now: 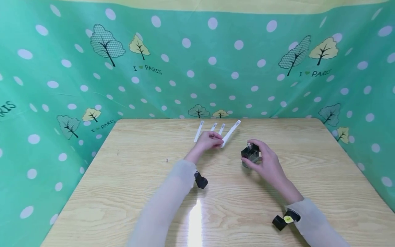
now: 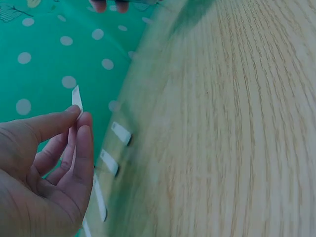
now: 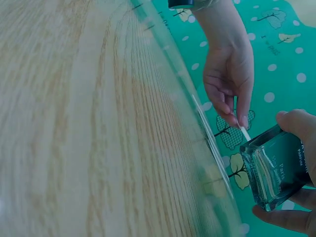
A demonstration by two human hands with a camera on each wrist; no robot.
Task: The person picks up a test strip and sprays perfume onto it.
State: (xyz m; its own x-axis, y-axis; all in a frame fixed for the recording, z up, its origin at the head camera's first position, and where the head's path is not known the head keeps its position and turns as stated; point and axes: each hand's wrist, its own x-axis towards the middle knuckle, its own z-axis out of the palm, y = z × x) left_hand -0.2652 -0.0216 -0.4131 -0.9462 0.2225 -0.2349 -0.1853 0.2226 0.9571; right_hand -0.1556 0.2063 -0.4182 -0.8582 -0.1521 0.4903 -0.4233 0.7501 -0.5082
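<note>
My left hand [image 1: 210, 140] pinches a narrow white paper strip [image 2: 76, 96] between thumb and fingertips, close over the far part of the table. Around it, several more white strips lie on the wood, among them a strip [image 1: 199, 131] left of the hand and shorter-looking ones partly hidden behind it. To the right, my right hand [image 1: 266, 163] grips a dark glass perfume bottle [image 1: 250, 154], thumb on one side and fingers on the other. The bottle [image 3: 274, 165] has square edges and pale lettering, part of it covered by the hand, and is tilted in the right wrist view.
A light wood-grain table [image 1: 129, 192] spreads under both arms. Behind it hangs a green dotted cloth [image 1: 172, 68] with printed trees. A tiny dark speck [image 1: 167, 160] lies left of centre. Black wrist cameras, such as the left one [image 1: 201, 180], sit at the cuffs.
</note>
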